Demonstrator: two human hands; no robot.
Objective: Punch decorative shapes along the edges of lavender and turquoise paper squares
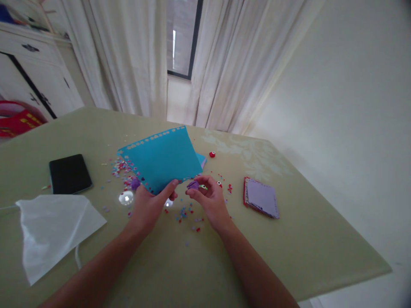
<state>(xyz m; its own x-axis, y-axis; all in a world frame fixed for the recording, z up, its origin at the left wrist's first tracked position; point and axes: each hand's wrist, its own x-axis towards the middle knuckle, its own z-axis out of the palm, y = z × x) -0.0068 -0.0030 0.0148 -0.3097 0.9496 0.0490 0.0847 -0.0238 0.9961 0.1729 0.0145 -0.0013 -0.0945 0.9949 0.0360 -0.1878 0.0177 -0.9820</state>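
My left hand (150,204) pinches the near edge of a blue sheet of paper (163,159) whose borders carry rows of punched holes; the sheet is lifted off the table, tilted up. My right hand (208,197) is closed around a small purple punch-like object (193,185), right next to the sheet's near right corner. Another small purple piece (135,184) lies by the left hand. Coloured paper confetti (184,212) is scattered on the green table (289,239) under and around both hands.
A black tablet (69,173) lies at the left, and a white mesh bag (51,226) nearer. A stack of paper with a lilac top and red edges (260,197) sits to the right. A small red item (212,154) lies beyond the sheet. White curtains hang behind.
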